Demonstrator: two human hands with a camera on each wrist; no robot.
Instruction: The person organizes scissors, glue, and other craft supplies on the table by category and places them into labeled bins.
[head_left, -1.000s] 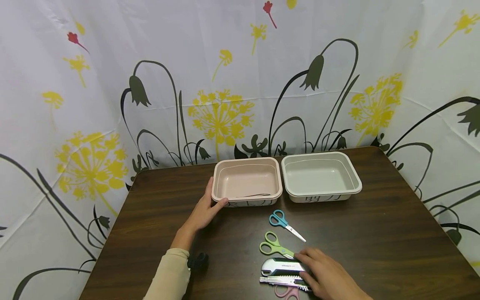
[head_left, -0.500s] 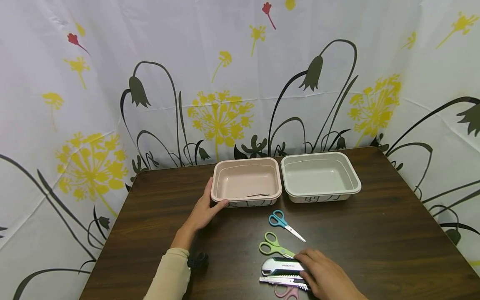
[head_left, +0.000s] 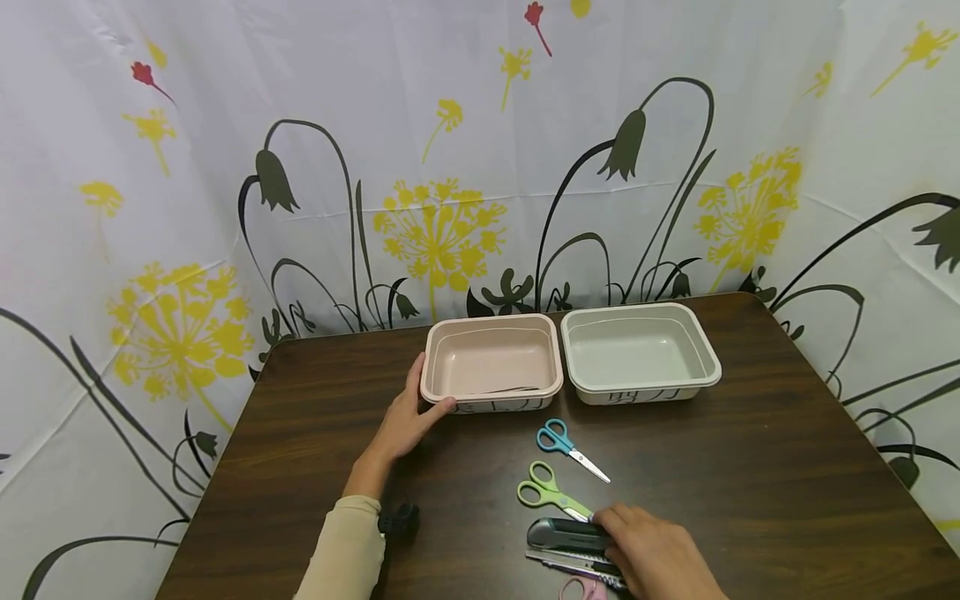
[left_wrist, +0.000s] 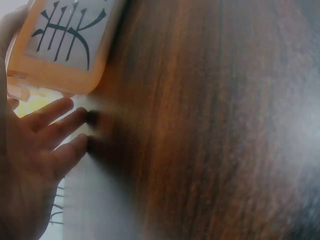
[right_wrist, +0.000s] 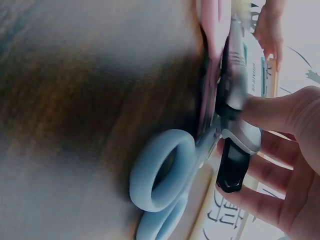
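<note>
Dark utility knife [head_left: 566, 535] and silver cutter [head_left: 576, 562]: your right fingers [head_left: 617, 521] pinch both; your left fingers [left_wrist: 62, 127] spread against the pink box [head_left: 495, 398].

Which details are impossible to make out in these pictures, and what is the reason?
Pink scissors, head view: handles cut off by the bottom edge.
Utility knife, head view: one end hidden by the right hand.
Dark marks inside the pink box, head view: too small to identify.
Light-blue scissors, right wrist view: lower loop cut off by the bottom edge.
</note>
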